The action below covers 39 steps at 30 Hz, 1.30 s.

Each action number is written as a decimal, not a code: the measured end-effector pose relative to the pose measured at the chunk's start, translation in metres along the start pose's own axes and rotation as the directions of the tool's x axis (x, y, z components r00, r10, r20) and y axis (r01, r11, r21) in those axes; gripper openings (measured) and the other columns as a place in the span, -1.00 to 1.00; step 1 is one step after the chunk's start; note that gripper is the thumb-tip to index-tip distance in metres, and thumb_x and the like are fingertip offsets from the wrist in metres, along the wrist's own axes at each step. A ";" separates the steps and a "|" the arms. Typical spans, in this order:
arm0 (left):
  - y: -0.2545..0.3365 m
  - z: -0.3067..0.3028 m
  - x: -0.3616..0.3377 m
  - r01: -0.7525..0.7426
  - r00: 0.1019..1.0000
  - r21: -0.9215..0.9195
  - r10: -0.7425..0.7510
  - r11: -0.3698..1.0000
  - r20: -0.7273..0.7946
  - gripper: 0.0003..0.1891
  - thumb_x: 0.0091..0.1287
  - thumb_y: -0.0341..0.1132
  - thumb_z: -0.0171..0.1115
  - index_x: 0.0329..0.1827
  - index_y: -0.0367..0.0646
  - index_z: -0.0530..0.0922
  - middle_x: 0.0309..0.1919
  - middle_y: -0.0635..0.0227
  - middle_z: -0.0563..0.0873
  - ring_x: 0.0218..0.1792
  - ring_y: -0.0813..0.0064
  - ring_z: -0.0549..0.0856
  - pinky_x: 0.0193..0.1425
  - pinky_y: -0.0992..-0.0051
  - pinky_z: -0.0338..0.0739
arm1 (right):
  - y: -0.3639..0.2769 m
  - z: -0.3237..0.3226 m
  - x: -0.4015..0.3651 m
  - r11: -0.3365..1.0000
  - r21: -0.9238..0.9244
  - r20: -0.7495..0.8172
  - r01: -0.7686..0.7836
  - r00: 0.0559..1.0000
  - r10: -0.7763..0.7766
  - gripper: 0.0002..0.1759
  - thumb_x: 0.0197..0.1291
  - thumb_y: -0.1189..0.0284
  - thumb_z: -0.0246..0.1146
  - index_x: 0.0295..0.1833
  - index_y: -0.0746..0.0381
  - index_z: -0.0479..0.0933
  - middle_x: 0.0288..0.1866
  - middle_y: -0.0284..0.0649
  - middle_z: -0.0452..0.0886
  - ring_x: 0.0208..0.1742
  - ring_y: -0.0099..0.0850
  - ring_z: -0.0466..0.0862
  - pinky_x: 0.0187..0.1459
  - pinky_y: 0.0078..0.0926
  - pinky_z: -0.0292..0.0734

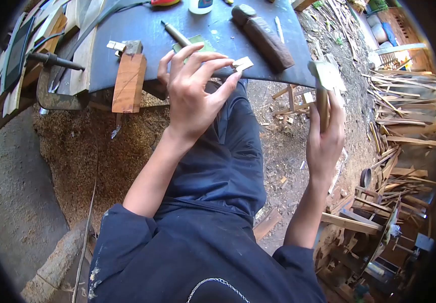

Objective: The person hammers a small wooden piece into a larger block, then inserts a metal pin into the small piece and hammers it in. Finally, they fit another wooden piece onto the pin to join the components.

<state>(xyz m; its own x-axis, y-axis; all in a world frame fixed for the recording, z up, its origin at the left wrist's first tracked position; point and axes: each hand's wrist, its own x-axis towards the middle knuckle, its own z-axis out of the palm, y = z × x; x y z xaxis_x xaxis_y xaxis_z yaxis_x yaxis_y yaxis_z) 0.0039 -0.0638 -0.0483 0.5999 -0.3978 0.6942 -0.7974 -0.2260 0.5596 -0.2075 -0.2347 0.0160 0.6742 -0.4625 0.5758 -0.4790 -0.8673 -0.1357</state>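
Over the table's near edge, my left hand (pixel 192 86) pinches a small pale block (pixel 242 63) between thumb and fingertips. My right hand (pixel 326 121) is raised off the table's right corner, its fingers wrapped round the wooden handle of a hatchet-like tool (pixel 324 76) with a broad, bright flat head pointing up. Behind my left hand lie a green marker-like tool (pixel 175 33) and a green sheet (pixel 197 42), partly covered by the fingers. A long dark brown wooden block (pixel 266 40) rests to the right of the pale block.
A reddish wood block (pixel 129 81) juts over the blue table's (pixel 218 25) front edge. Left of it, a C-clamp (pixel 58 63) grips boards at the table. A white bottle (pixel 200 5) stands at the back. Scrap wood (pixel 405 116) is piled at the right, above a littered floor.
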 end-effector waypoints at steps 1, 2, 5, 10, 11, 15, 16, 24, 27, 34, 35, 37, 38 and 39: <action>0.003 -0.004 0.002 -0.007 1.000 0.008 0.007 1.000 0.004 -0.78 0.30 -0.14 0.66 -0.04 0.09 0.89 0.02 0.55 0.89 0.36 0.32 0.66 0.62 0.26 0.13 | 0.002 0.002 0.009 0.999 -0.044 0.049 -0.026 0.998 0.029 -0.41 0.61 0.30 0.30 0.67 -0.06 0.43 0.13 -0.07 0.74 -0.06 -0.05 0.85 -0.03 -0.02 0.71; 0.006 -0.007 0.005 -0.028 1.000 0.002 0.028 1.000 -0.005 -0.77 0.28 -0.16 0.66 -0.05 0.06 0.88 0.03 0.51 0.89 0.33 0.31 0.69 0.59 0.26 0.21 | 0.004 0.003 0.017 0.995 -0.085 0.097 -0.047 0.994 0.056 -0.42 0.61 0.28 0.30 0.67 -0.13 0.44 0.13 -0.08 0.73 -0.06 -0.05 0.85 -0.05 -0.01 0.73; 0.011 -0.020 0.011 -0.038 0.999 -0.054 0.038 0.998 -0.001 -0.75 0.27 -0.19 0.66 -0.05 0.00 0.87 0.02 0.46 0.89 0.32 0.29 0.70 0.53 0.25 0.31 | 0.012 0.021 0.039 0.983 -0.178 0.151 -0.034 0.987 0.061 -0.44 0.61 0.18 0.29 0.65 -0.26 0.46 0.07 -0.09 0.70 -0.08 -0.04 0.86 -0.15 -0.03 0.76; 0.014 -0.038 0.015 -0.055 0.998 -0.063 0.055 0.997 0.005 -0.72 0.24 -0.26 0.66 -0.02 -0.08 0.83 -0.01 0.35 0.87 0.23 0.27 0.75 0.40 0.28 0.46 | -0.001 0.038 0.064 0.969 -0.230 0.185 -0.096 0.973 0.140 -0.47 0.60 0.18 0.30 0.61 -0.21 0.51 0.08 -0.04 0.71 -0.05 0.01 0.85 -0.08 0.00 0.76; 0.013 -0.040 0.015 -0.051 0.999 -0.068 0.051 0.996 0.004 -0.72 0.24 -0.26 0.66 -0.02 -0.09 0.83 -0.01 0.34 0.87 0.21 0.28 0.76 0.38 0.29 0.47 | -0.003 0.041 0.067 0.968 -0.226 0.180 -0.109 0.972 0.151 -0.47 0.59 0.18 0.31 0.60 -0.21 0.52 0.08 -0.03 0.72 -0.04 0.02 0.85 -0.06 0.01 0.76; 0.012 -0.044 0.013 -0.037 0.999 -0.080 0.037 0.996 0.005 -0.73 0.27 -0.29 0.65 -0.02 -0.11 0.82 -0.01 0.29 0.87 0.13 0.27 0.78 0.34 0.30 0.51 | -0.008 0.050 0.074 0.969 -0.209 0.175 -0.130 0.970 0.168 -0.47 0.55 0.20 0.34 0.57 -0.09 0.57 0.06 0.00 0.72 0.02 0.03 0.82 0.03 0.00 0.74; 0.013 -0.045 0.013 -0.029 1.000 -0.099 0.028 0.995 -0.012 -0.74 0.25 -0.28 0.65 -0.04 -0.10 0.82 -0.03 0.30 0.87 0.12 0.27 0.78 0.33 0.28 0.51 | -0.008 0.052 0.074 0.969 -0.231 0.148 -0.083 0.982 0.119 -0.47 0.54 0.21 0.35 0.57 -0.07 0.58 0.05 0.00 0.73 0.04 0.02 0.80 0.07 -0.01 0.72; 0.020 -0.044 0.009 0.070 0.997 -0.373 -0.075 0.925 0.001 -0.70 0.25 -0.36 0.62 0.01 -0.16 0.78 0.00 0.23 0.91 0.10 0.23 0.87 0.29 0.26 0.72 | -0.009 0.053 0.074 0.968 -0.249 0.052 0.016 0.999 -0.003 -0.52 0.52 0.22 0.37 0.49 0.01 0.65 0.03 -0.05 0.74 0.12 -0.05 0.73 0.27 -0.06 0.59; 0.022 -0.047 0.004 0.179 0.984 -0.461 -0.168 0.869 0.065 -0.72 0.28 -0.37 0.61 0.02 -0.19 0.77 -0.02 0.19 0.92 0.03 0.27 0.91 0.19 0.33 0.79 | -0.032 0.036 0.071 0.994 0.052 -0.004 0.097 0.995 -0.097 -0.57 0.53 0.27 0.37 0.43 0.08 0.68 0.03 -0.09 0.75 0.11 -0.14 0.75 0.23 -0.14 0.61; 0.025 -0.057 0.002 0.148 0.988 -0.368 -0.125 0.918 0.087 -0.70 0.24 -0.35 0.63 0.02 -0.14 0.79 -0.11 0.24 0.90 -0.02 0.25 0.89 0.17 0.27 0.78 | -0.096 0.001 0.045 0.749 0.661 0.071 0.045 0.990 -0.122 -0.69 0.42 0.42 0.50 0.22 0.22 0.76 -0.11 -0.18 0.81 -0.09 -0.38 0.81 0.01 -0.36 0.69; 0.026 -0.059 0.003 0.067 0.997 -0.333 -0.055 0.941 0.046 -0.68 0.23 -0.35 0.63 0.03 -0.13 0.79 -0.10 0.25 0.89 -0.02 0.23 0.89 0.17 0.25 0.77 | -0.102 -0.001 0.040 0.718 0.696 0.091 0.006 0.991 -0.096 -0.68 0.41 0.41 0.51 0.22 0.23 0.76 -0.12 -0.19 0.82 -0.09 -0.38 0.82 0.02 -0.35 0.69; 0.025 -0.060 0.006 -0.095 0.995 -0.252 0.092 0.963 -0.024 -0.66 0.21 -0.34 0.65 0.04 -0.12 0.80 -0.09 0.28 0.88 -0.02 0.20 0.87 0.17 0.21 0.76 | -0.112 -0.002 0.032 0.700 0.712 0.116 -0.057 0.992 -0.038 -0.61 0.31 0.44 0.60 0.21 0.25 0.75 -0.11 -0.21 0.84 -0.10 -0.41 0.83 0.02 -0.39 0.72; 0.025 -0.058 0.006 -0.118 0.993 -0.252 0.109 0.960 -0.049 -0.65 0.20 -0.35 0.65 0.06 -0.12 0.81 -0.09 0.28 0.87 -0.02 0.21 0.87 0.16 0.21 0.77 | -0.116 -0.001 0.027 0.684 0.724 0.124 -0.083 0.992 -0.011 -0.60 0.29 0.45 0.61 0.21 0.25 0.75 -0.10 -0.21 0.84 -0.10 -0.42 0.84 0.02 -0.40 0.73; 0.026 -0.055 0.004 -0.142 0.989 -0.253 0.127 0.957 -0.072 -0.63 0.19 -0.36 0.65 0.07 -0.12 0.81 -0.08 0.29 0.87 -0.01 0.21 0.87 0.15 0.22 0.77 | -0.119 0.000 0.024 0.669 0.735 0.131 -0.110 0.991 0.018 -0.58 0.27 0.46 0.62 0.21 0.26 0.74 -0.10 -0.21 0.84 -0.11 -0.43 0.84 0.01 -0.42 0.74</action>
<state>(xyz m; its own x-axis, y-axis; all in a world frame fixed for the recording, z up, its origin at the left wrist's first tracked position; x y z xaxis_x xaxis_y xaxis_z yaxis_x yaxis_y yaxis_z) -0.0104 -0.0223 -0.0057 0.4966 -0.3584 0.7905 -0.8314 0.0651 0.5518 -0.1347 -0.1429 0.0461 0.7335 -0.4983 0.4623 0.0191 -0.6647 -0.7469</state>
